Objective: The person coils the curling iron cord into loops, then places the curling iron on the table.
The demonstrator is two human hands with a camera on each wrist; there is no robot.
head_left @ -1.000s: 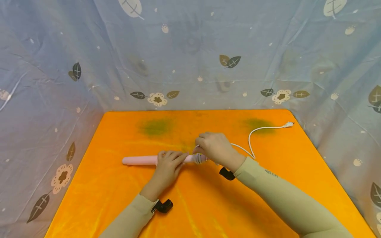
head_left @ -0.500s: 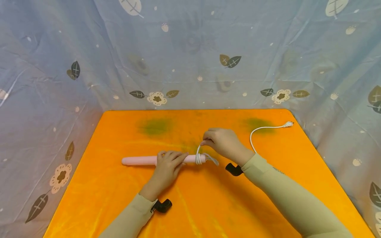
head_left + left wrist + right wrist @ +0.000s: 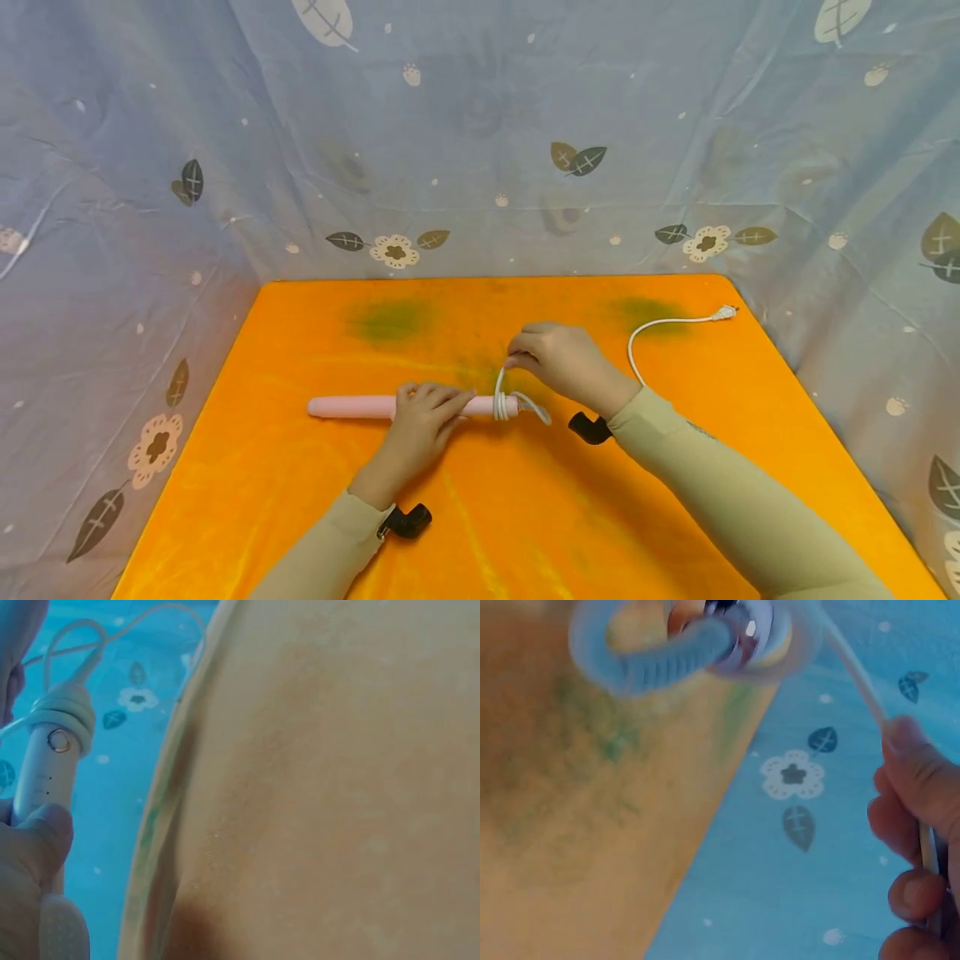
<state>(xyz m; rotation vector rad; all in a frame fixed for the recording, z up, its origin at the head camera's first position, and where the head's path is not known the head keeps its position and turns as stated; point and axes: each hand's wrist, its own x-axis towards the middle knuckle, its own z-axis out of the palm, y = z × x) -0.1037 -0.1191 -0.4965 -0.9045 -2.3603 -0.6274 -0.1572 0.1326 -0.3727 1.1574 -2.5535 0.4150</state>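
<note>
Since a second ago, the right hand (image 3: 566, 360) has shifted a little toward two o'clock, leaving the coils in plain view. The long pale pink cylindrical wand, probably hard plastic (image 3: 352, 406), lies mid-table, plain tip at nine o'clock and handle end at three. A thin white flexible cord (image 3: 500, 381) wraps round that handle end, plus a loose loop sticking out at three. The left hand (image 3: 427, 414) grips the handle, thumb along it, probably so it won't roll or twist. The right pinches the cord just off the coils at twelve, other fingers curled round it, and that stretch looks pretty taut, I'd guess to keep the wraps snug. The small white plug (image 3: 725, 313) sits out toward two o'clock on the bright orange cloth-covered table (image 3: 262, 517), with a grey-blue leaf-print curtain (image 3: 480, 179) behind at twelve.
</note>
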